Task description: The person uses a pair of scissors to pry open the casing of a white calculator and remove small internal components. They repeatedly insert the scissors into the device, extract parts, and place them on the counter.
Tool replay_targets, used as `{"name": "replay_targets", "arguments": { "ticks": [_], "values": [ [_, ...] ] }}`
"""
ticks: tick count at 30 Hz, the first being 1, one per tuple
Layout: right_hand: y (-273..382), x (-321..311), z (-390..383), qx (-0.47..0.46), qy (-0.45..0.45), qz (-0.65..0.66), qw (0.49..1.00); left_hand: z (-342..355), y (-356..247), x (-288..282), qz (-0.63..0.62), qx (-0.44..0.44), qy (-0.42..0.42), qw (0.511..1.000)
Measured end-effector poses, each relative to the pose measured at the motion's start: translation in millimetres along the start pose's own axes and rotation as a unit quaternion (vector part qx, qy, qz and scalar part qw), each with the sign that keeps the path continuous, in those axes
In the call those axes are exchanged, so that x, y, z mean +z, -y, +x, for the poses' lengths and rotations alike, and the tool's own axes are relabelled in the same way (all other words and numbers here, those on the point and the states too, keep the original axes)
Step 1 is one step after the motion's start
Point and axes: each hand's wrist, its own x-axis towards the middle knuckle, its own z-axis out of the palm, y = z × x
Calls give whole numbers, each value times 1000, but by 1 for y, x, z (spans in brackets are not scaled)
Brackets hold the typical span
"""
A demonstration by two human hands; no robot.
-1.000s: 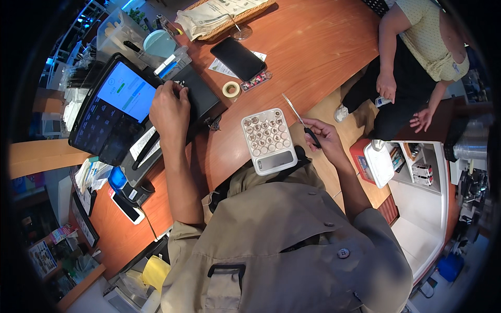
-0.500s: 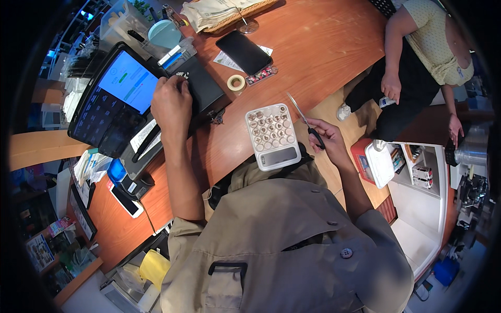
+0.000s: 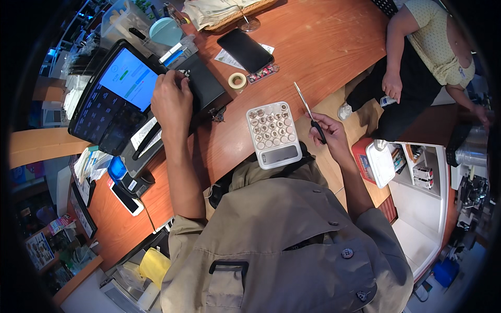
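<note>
My right hand [image 3: 330, 133] is closed on a pair of scissors [image 3: 312, 117] by the black handles, with the slim metal blades pointing up and away from me. Over the black box [image 3: 206, 86] beside the screen, my left hand [image 3: 171, 101] has its fingers curled in and pressed together. A small pale thing shows at those fingertips, too small to name. Between my arms, at the table's near edge, lies a white calculator [image 3: 271, 134] with round keys. A roll of tape [image 3: 237, 81] and a small clear case with coloured bits [image 3: 263, 73] lie beyond it.
A touch screen [image 3: 125, 81] stands at the left, with a white phone [image 3: 126, 199] below it. A black tablet [image 3: 245, 49] lies on paper near a basket of papers [image 3: 224, 15]. Another person [image 3: 433, 47] sits at the right, near a red box with a white lid [image 3: 379, 163].
The scissors have swung more upright, their tip moving slightly right and away from me. My left hand stays almost in place. The other person's far arm has reached outward to the right.
</note>
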Motion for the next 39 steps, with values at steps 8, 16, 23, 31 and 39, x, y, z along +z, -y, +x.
{"name": "replay_targets", "arguments": {
  "ticks": [8,16,23,31,39],
  "values": [
    [7,11,36,-41,-53,-37,997,-43,-12,-23,-107,-6,-35,994],
    [8,15,78,-65,-1,-85,994,-143,-10,-32,-226,-150,333,903],
    [9,22,92,-8,70,-56,996,-215,-24,26,-448,-235,466,726],
    [6,25,88,-38,52,-129,989,-237,-53,55,-551,-272,438,656],
    [11,21,88,-28,30,-123,992,-232,-90,60,-630,-238,317,668]
  ]
}}
